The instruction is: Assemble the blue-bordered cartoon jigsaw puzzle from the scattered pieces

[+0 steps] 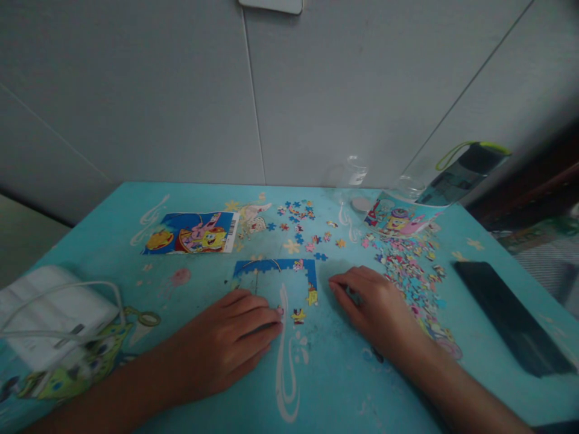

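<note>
My left hand [239, 331] rests on the table with its fingers bent together, and a small pinkish puzzle piece [280, 310] shows at its fingertips. Just right of them lies a loose yellow puzzle piece [298, 316]. Beyond is a partly joined puzzle border [271, 264], blue along the top, with a short run down the right side to a yellow piece [312, 295]. My right hand [371, 301] lies to the right of this border, fingers curled and thumb near the index tip; no piece shows between them.
Loose blue and mixed pieces [298, 211] lie behind the border. A large heap of pieces [407, 271] spreads at right, near a picture card [398, 220], a bottle [470, 172] and a dark phone-like slab [511, 313]. At left are a reference picture [194, 234] and a white cabled box [54, 307].
</note>
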`<action>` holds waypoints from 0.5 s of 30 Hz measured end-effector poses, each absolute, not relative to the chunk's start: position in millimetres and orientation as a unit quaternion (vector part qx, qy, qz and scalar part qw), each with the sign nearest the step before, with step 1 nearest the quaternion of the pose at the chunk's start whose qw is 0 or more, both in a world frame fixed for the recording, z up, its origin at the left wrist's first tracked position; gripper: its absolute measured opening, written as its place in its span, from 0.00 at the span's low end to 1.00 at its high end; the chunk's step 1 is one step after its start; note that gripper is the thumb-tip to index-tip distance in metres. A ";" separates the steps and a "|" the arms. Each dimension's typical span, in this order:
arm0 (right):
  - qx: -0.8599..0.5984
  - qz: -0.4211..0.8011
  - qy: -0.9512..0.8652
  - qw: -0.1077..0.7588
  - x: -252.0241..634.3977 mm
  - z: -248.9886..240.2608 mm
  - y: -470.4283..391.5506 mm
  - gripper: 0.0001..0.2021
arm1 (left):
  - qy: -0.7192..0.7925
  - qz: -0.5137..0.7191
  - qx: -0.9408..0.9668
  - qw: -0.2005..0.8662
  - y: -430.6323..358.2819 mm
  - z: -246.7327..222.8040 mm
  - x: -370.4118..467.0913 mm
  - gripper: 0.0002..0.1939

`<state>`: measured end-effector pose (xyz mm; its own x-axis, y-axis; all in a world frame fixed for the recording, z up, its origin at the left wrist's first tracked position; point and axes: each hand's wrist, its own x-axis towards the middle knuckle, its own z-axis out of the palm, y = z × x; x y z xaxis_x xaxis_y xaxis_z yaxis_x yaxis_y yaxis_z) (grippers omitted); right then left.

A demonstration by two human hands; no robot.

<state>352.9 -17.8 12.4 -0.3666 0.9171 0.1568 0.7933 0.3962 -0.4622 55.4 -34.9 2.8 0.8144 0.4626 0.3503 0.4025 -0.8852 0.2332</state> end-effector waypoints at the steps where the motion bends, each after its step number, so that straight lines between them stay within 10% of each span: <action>1: -0.526 0.157 -0.813 0.197 352.7 11.8 -17.7 0.10 | 0.227 0.203 0.950 0.074 -34.7 3.3 55.9 0.15; 15: -0.521 0.169 -0.820 0.166 346.8 19.2 -20.1 0.12 | 0.184 0.143 0.971 -0.057 -33.9 -20.6 54.6 0.24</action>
<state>346.8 -20.1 19.2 -0.4020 0.9106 0.0955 0.7983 0.3997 -0.4506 54.6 -33.9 -20.6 0.8913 0.3418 0.2978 0.3742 -0.9255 -0.0577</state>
